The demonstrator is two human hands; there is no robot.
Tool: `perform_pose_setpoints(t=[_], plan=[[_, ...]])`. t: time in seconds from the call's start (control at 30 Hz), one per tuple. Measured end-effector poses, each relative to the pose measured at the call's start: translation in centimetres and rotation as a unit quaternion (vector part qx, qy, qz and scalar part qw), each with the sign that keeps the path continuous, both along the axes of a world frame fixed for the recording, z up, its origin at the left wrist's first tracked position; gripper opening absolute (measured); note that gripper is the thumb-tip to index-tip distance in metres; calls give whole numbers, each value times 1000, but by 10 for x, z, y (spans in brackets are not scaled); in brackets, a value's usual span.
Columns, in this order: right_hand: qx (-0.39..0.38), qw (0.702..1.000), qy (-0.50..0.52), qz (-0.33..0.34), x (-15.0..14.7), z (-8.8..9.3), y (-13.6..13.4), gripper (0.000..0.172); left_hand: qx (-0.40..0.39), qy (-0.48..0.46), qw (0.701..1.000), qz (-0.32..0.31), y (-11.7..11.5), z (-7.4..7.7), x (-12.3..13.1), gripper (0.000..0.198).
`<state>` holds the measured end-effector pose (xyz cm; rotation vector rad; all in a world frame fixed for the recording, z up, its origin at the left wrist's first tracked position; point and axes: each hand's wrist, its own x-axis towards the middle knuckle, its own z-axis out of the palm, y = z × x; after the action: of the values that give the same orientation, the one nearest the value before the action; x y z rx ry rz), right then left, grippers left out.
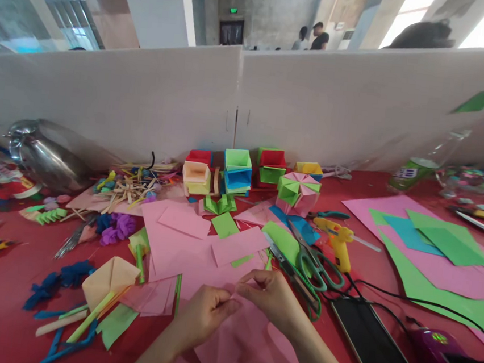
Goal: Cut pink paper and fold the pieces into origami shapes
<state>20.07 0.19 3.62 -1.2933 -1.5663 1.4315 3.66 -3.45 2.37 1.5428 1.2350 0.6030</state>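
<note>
My left hand (207, 315) and my right hand (271, 298) meet with thumbs and fingers pinched together. Between the fingertips is a bit of pink paper (231, 289), mostly hidden and blending with the large pink sheet (193, 245) below. Just beyond the hands lie a pink paper strip (240, 245) and a green square (224, 225). Right of my right hand are green-handled scissors (313, 262) and a box cutter (297, 275). To the left, a folded peach paper piece (108, 280) lies by pink paper squares (156, 296).
Small folded paper boxes (237, 175) stand against the white partition (147, 98). A yellow glue gun (341, 242), a black phone (374, 342), a purple corded device (443, 355) and coloured sheets (450, 281) lie right. A metal kettle (51, 154) lies back left.
</note>
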Motion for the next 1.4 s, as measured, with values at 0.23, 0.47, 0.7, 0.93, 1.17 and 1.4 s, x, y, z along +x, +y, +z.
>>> perform_pose_setpoints(t=[0.23, 0.47, 0.7, 0.93, 1.17, 1.4], plan=[[-7, 1000, 3, -5, 8, -3, 7, 18, -11, 12, 1000, -10, 0, 1, -4, 44], [-14, 999, 4, 37, 4, 7, 1, 17, -26, 3, 1000, -14, -1, 0, -4, 42], [-9, 998, 6, 54, 6, 7, 4, 34, -32, -27, 999, -19, 0, 0, -8, 44], [-3, 999, 12, 48, 2, 9, 1, 28, -36, -73, 997, -4, 1, 2, -2, 43], [-11, 996, 27, -84, 35, 7, 18, 38, -117, -87, 989, -30, 5, 6, -23, 42], [-33, 993, 41, -102, 49, 17, 18, 36, -120, -145, 981, 46, 13, 10, -44, 50]])
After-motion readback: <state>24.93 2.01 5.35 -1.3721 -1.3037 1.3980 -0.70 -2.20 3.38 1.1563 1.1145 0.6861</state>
